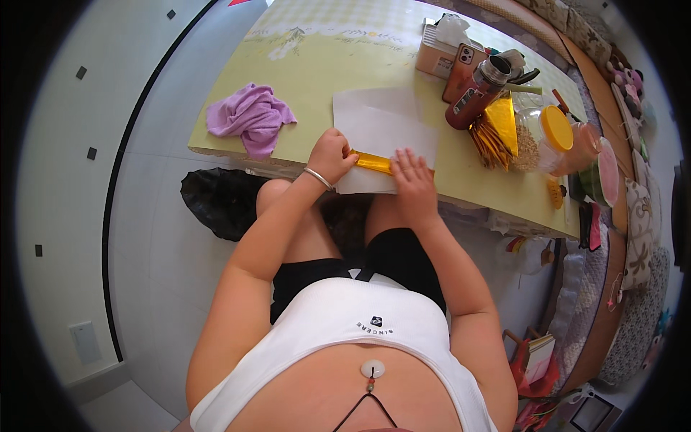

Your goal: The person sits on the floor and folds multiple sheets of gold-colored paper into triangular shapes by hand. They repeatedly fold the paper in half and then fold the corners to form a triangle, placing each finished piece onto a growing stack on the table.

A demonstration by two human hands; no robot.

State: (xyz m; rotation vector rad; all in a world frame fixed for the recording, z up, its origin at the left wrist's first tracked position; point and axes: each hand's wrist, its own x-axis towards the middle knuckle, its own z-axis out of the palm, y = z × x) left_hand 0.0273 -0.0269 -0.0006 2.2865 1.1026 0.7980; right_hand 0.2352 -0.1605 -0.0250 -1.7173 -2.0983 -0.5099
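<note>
A narrow folded strip of shiny gold paper (373, 162) lies across a white sheet (378, 119) near the table's front edge. My left hand (330, 155) is closed, pinching the strip's left end. Over its right end my right hand (415, 184) rests flat with the fingers stretched out, pressing it against the sheet. Part of the strip's right end is hidden under those fingers. To the right on the table stands a fanned bundle of gold foil sheets (497, 129), leaning by a dark red bottle (478, 92).
A crumpled purple cloth (252, 119) lies at the table's left. Behind the bottle are a phone (463, 72) and a tissue box (434, 54). Several jars, one with a yellow lid (557, 128), crowd the right side. A black bag (219, 201) sits below the front edge.
</note>
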